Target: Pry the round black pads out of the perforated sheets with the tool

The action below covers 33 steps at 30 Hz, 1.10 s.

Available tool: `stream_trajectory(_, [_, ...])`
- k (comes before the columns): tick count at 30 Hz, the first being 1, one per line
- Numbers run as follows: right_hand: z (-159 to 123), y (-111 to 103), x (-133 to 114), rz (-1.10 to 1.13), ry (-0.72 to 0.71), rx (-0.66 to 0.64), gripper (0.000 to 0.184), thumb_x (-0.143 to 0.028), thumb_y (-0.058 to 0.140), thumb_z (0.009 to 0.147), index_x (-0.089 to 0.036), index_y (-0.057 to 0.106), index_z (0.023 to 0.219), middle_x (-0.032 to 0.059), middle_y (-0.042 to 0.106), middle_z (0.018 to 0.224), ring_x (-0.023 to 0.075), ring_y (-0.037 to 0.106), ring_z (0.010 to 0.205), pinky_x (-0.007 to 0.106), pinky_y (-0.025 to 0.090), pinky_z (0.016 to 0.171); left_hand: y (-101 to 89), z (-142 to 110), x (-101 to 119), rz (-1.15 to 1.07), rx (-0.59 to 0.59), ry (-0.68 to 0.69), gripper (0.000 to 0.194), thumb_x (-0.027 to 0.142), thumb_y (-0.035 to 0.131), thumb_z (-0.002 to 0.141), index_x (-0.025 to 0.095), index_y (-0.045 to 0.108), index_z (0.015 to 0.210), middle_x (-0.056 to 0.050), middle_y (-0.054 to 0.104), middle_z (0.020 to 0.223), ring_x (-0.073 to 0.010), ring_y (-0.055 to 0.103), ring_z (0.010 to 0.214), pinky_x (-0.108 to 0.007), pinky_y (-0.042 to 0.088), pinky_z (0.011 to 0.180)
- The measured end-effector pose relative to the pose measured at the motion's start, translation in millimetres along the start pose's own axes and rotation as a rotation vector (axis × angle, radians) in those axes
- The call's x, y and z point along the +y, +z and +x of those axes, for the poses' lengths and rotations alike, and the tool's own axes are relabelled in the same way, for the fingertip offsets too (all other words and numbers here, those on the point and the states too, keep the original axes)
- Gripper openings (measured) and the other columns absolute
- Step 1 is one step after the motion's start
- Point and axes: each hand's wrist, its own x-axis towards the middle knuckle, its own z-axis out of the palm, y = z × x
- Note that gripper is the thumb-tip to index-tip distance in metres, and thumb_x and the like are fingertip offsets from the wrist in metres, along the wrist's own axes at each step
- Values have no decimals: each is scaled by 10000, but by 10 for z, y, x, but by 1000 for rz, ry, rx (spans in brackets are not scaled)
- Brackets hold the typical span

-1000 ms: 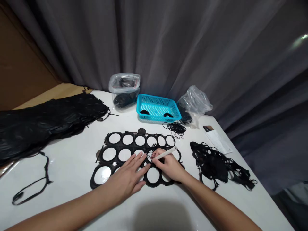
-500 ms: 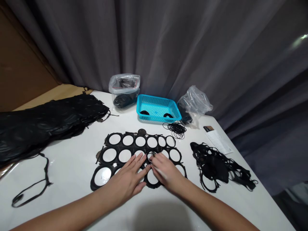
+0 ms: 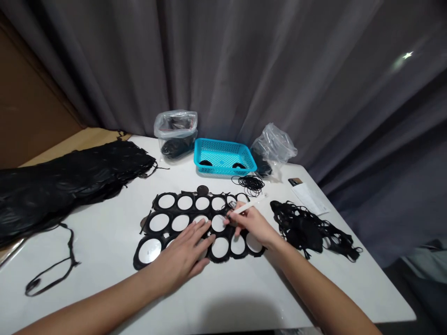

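Note:
A black rubber sheet (image 3: 172, 215) with rows of round holes lies on the white table, the tabletop showing through the holes. My left hand (image 3: 185, 246) rests flat on the sheet's lower middle, fingers stretched out. Above the right part of the sheet, my right hand (image 3: 254, 224) is closed round a slim white pen-like tool (image 3: 251, 204), its back end pointing up to the right. Thin black loops (image 3: 230, 204) show by the right fingertips; whether they hang from the fingers or the tool I cannot tell. Beyond lies a loose pile of thin black rings (image 3: 248, 186).
A blue basket (image 3: 223, 171) holding black rings stands behind, between two clear plastic bags (image 3: 176, 128). Black rubber scraps (image 3: 310, 232) lie right, near a paper (image 3: 310, 197) and phone (image 3: 295, 181). Stacked black sheets (image 3: 70, 181) and a strip (image 3: 71, 242) lie left.
My right hand has lifted off the sheet and moved up and right, with the white tool now plainly visible and thin black loops by the fingers. My left hand stays flat on the sheet.

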Motion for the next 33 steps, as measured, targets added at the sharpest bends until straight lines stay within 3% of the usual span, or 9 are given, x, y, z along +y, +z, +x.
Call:
stream_trajectory(2, [-182, 137, 79, -8, 60, -92, 336, -483, 664, 865, -218, 462, 821, 37, 691, 837, 175, 654, 698, 275, 489, 593, -40, -62, 82, -33, -25, 29, 404, 241, 585, 956, 210, 556, 1358, -136, 461, 1527, -307, 416, 1425, -514, 348, 1172])
stream_trajectory(5, [-429, 274, 155, -117, 32, -152, 229, -381, 600, 926, -208, 495, 819, 15, 656, 819, 173, 633, 777, 299, 479, 722, -47, -179, 181, -17, -73, 58, 474, 240, 617, 926, 215, 533, 1392, -153, 464, 1523, -321, 425, 1418, -516, 371, 1154])
stream_trajectory(9, [-608, 406, 204, -378, -103, -77, 176, -219, 555, 914, -212, 475, 758, 2, 603, 865, 175, 565, 843, 300, 434, 769, -26, -259, 211, 8, -101, 73, 563, 251, 631, 927, 237, 467, 1465, -146, 396, 1571, -324, 355, 1456, -514, 360, 1159])
stream_trajectory(21, [-685, 520, 306, -572, -305, 24, 195, -118, 530, 918, -216, 457, 766, 5, 568, 891, 169, 561, 844, 309, 456, 785, -15, -256, 209, -18, -92, 64, 558, 224, 621, 928, 242, 468, 1465, -141, 332, 1604, -316, 334, 1466, -507, 337, 1175])
stream_trajectory(25, [-747, 601, 400, -809, -505, -20, 146, -86, 495, 926, -215, 517, 859, 67, 597, 986, 215, 549, 906, 348, 485, 796, -10, -262, 205, -15, -82, 56, 598, 202, 636, 908, 262, 459, 1476, -122, 267, 1634, -352, 281, 1483, -542, 338, 1165])
stream_trajectory(27, [-695, 517, 398, -925, -590, -31, 163, -69, 496, 904, -208, 553, 965, 106, 619, 1062, 246, 546, 961, 379, 485, 821, -7, -268, 200, 1, -80, 37, 607, 203, 657, 889, 290, 477, 1463, -101, 225, 1651, -400, 201, 1497, -596, 326, 1153])
stream_trajectory(29, [-554, 283, 323, -959, -589, 119, 152, -92, 482, 907, -206, 564, 964, 110, 631, 1009, 249, 551, 909, 376, 476, 784, -4, -274, 195, 5, -83, 25, 593, 206, 668, 879, 305, 504, 1441, -86, 233, 1651, -434, 154, 1498, -633, 320, 1139])
stream_trajectory(31, [-361, -40, 190, -913, -534, 462, 190, -162, 426, 949, -222, 519, 795, 60, 585, 794, 218, 516, 737, 356, 447, 714, -10, -276, 193, 4, -97, 24, 580, 208, 670, 879, 303, 519, 1430, -94, 265, 1639, -445, 161, 1494, -643, 326, 1129])
stream_trajectory(33, [-178, -307, 45, -807, -452, 640, 223, -266, 462, 952, -234, 479, 732, 23, 553, 709, 196, 498, 662, 331, 429, 670, -27, -273, 198, 7, -106, 28, 577, 212, 668, 884, 302, 517, 1433, -107, 274, 1634, -446, 175, 1491, -643, 335, 1123])
